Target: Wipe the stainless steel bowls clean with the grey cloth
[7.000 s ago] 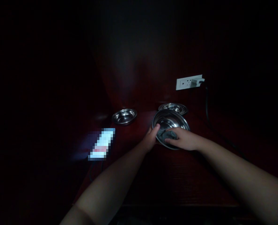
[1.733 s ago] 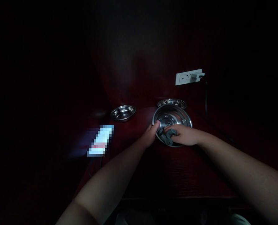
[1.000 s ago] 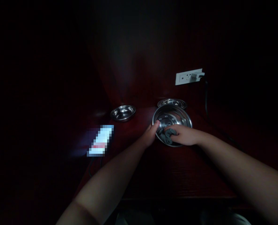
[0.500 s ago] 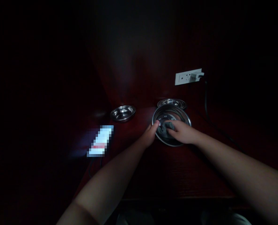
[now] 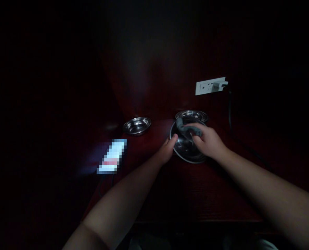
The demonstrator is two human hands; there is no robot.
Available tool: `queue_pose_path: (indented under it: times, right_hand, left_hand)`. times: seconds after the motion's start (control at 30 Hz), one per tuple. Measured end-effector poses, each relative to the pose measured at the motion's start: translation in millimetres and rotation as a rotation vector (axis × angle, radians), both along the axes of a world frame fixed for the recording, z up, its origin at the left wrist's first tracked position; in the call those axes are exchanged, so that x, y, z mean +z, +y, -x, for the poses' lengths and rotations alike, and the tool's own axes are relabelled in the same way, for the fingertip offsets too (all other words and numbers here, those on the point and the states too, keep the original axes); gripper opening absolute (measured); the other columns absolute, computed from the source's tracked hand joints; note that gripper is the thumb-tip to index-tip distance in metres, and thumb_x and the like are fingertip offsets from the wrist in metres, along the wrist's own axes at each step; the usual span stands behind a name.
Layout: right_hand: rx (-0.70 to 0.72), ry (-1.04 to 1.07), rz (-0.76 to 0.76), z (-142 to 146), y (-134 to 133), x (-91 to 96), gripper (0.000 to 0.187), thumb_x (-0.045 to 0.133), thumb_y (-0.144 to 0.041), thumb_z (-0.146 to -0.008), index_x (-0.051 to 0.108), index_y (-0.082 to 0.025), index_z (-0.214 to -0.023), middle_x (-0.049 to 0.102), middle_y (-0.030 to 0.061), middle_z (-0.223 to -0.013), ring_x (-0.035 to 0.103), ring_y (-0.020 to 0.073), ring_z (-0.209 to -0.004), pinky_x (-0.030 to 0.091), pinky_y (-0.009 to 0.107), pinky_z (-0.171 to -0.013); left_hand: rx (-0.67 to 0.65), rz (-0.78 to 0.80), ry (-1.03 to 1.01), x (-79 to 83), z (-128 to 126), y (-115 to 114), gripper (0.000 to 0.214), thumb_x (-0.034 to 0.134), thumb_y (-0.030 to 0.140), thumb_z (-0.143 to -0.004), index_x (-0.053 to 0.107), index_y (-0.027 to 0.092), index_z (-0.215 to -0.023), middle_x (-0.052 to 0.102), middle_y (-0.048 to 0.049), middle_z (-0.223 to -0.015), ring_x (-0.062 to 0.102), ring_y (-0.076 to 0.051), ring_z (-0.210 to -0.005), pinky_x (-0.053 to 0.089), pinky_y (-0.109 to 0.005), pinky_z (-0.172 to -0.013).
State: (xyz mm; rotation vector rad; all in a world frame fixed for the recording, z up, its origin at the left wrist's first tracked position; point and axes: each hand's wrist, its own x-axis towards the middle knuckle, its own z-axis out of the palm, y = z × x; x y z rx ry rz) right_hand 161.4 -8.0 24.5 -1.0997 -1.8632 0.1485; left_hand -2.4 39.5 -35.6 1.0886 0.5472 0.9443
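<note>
A shiny metal bowl (image 5: 187, 151) stands tilted slightly toward me on the dark red table. My left hand (image 5: 168, 149) grips its left rim, thumb over the edge and the other fingers hidden behind the wall. Over the bowl's upper part, my right hand (image 5: 209, 139) is closed on a grey-green cloth (image 5: 189, 130). One end of the cloth reaches up to the far left of the rim. Just behind the bowl lie shallow metal dishes (image 5: 192, 114), partly covered by it.
Another metal dish (image 5: 137, 126) sits to the left on the table (image 5: 175, 194). Nearer me on that side lies a lit, pixelated phone-like screen (image 5: 112, 156) with a cable below. A white wall socket (image 5: 210, 85) with a plug and black cord (image 5: 230, 111) is at the back right.
My right hand has lifted the cloth from the left inside of the bowl up toward its far rim. My left hand keeps its hold on the rim.
</note>
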Motion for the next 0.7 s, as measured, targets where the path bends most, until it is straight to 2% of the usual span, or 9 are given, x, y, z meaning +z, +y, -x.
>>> queue_pose_path:
  times: [0.1,0.17,0.33,0.5,0.7]
  right_hand:
    - [0.232,-0.192,0.138,6.3,-1.3,-4.9,0.035,0.047,-0.012,-0.077,0.064,-0.018,-0.107,0.068,0.0084,-0.108,0.062,0.0236,-0.101,0.045,0.038,-0.091]
    - [0.299,-0.230,0.207,7.8,-2.2,-4.8,0.032,0.046,-0.013,-0.079,0.065,-0.018,-0.105,0.069,0.0076,-0.103,0.063,0.0215,-0.094,0.046,0.037,-0.087]
    - [0.322,-0.290,0.295,5.3,-4.8,3.8,0.023,0.048,-0.024,-0.085,0.067,-0.016,-0.096,0.068,0.0043,-0.080,0.059,0.0166,-0.071,0.045,0.032,-0.071]
    - [0.362,-0.283,0.318,3.9,-5.8,7.2,0.023,0.050,-0.029,-0.087,0.068,-0.016,-0.093,0.066,0.0030,-0.077,0.057,0.0151,-0.069,0.043,0.030,-0.067]
    - [0.327,-0.272,0.360,3.1,-5.0,6.2,0.024,0.051,-0.032,-0.086,0.067,-0.015,-0.084,0.065,0.0021,-0.070,0.055,0.0143,-0.063,0.041,0.029,-0.063]
  left_hand:
    - [0.020,0.014,0.053,4.4,-1.1,-2.0,0.061,0.053,0.058,-0.080,0.055,0.017,-0.125,0.067,-0.0108,-0.114,0.059,-0.028,-0.111,0.039,-0.045,-0.102]
    - [0.022,0.027,0.069,7.9,-1.3,-4.2,0.060,0.051,0.061,-0.079,0.059,0.016,-0.119,0.068,-0.0115,-0.111,0.061,-0.030,-0.108,0.043,-0.046,-0.098]
    - [-0.010,0.034,0.062,13.8,-1.3,-8.7,0.060,0.051,0.062,-0.079,0.063,0.014,-0.113,0.069,-0.0123,-0.108,0.062,-0.031,-0.105,0.046,-0.046,-0.094]
    - [0.010,0.047,0.044,13.5,-2.0,-8.6,0.059,0.052,0.059,-0.079,0.059,0.017,-0.119,0.068,-0.0110,-0.112,0.059,-0.031,-0.110,0.044,-0.047,-0.096]
    - [0.027,0.044,0.024,10.4,-2.7,-6.0,0.058,0.053,0.057,-0.080,0.056,0.017,-0.123,0.064,-0.0102,-0.119,0.056,-0.029,-0.115,0.042,-0.045,-0.100]
